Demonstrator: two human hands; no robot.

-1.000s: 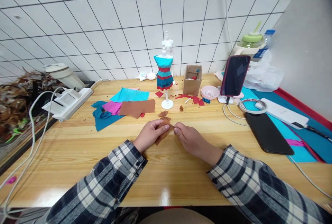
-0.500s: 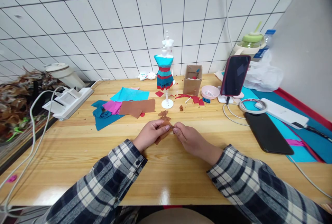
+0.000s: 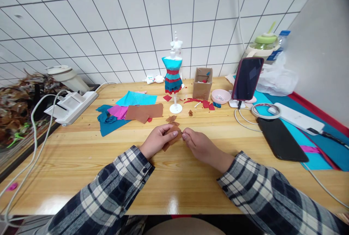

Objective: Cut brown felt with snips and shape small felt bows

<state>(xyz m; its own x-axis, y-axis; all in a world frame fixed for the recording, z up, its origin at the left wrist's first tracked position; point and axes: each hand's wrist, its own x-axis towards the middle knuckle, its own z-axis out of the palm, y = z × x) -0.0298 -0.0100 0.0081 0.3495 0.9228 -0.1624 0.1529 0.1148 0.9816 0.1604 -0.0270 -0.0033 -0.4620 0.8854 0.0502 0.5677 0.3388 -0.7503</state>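
Near the middle of the wooden table, my left hand (image 3: 157, 140) pinches a small piece of brown paper (image 3: 170, 141) between thumb and fingers. My right hand (image 3: 200, 146) is closed, its thumb and forefinger meeting at the right edge of that piece; whatever they grip is too small to make out. Just beyond the fingertips lies a pleated brown piece (image 3: 172, 119). Behind it stands a small white dress form (image 3: 176, 108) wearing a turquoise, red and teal layered dress (image 3: 173, 76).
Coloured sheets (image 3: 144, 113) lie left of the stand. Behind and right are a cardboard box (image 3: 202, 84), a pink bowl (image 3: 220, 97), an upright phone (image 3: 247, 78) and a flat black phone (image 3: 282, 140). A white power strip (image 3: 77, 109) sits at the left edge.
The brown piece between my hands now shows more of its flat face above my left thumb. Both hands have stayed in nearly the same place.
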